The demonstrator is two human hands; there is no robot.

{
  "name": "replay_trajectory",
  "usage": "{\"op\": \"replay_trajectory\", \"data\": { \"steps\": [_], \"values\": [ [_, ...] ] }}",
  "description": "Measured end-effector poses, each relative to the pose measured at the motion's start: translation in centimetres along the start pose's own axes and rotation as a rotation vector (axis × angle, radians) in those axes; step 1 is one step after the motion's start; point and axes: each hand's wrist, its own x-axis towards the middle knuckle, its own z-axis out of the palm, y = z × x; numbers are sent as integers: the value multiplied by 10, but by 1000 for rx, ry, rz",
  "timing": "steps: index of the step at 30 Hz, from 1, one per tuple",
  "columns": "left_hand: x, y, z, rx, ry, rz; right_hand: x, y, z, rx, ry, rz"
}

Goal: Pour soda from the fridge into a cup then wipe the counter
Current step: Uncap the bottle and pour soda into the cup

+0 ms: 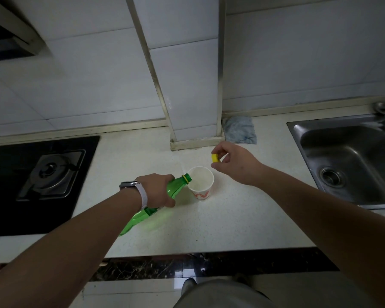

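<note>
Kitchen counter (231, 218), pale speckled stone, lying beneath a white tiled wall (87, 85); black gas hob (42, 174) sitting at the left, steel sink (351, 156) at the right.

Paper cup (201, 183), white with a red mark, standing upright on the counter between the two hands.

Green soda bottle (156, 201), uncapped, tilting steeply with its mouth resting at the cup's near-left rim; left hand (157, 190) wrapping round its upper body, a watch (131, 185) showing on the wrist.

Yellow cap (215, 157), right hand (233, 162) pinching it between thumb and fingertips just beyond the cup.

Blue-grey cloth (240, 130), lying crumpled against the wall near the sink.
</note>
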Motion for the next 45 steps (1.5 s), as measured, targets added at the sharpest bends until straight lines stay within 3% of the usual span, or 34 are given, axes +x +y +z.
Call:
{"op": "replay_trajectory", "data": {
  "steps": [45],
  "values": [
    [-2, 3, -9, 74, 39, -11, -3, 5, 1, 11, -10, 32]
  ]
}}
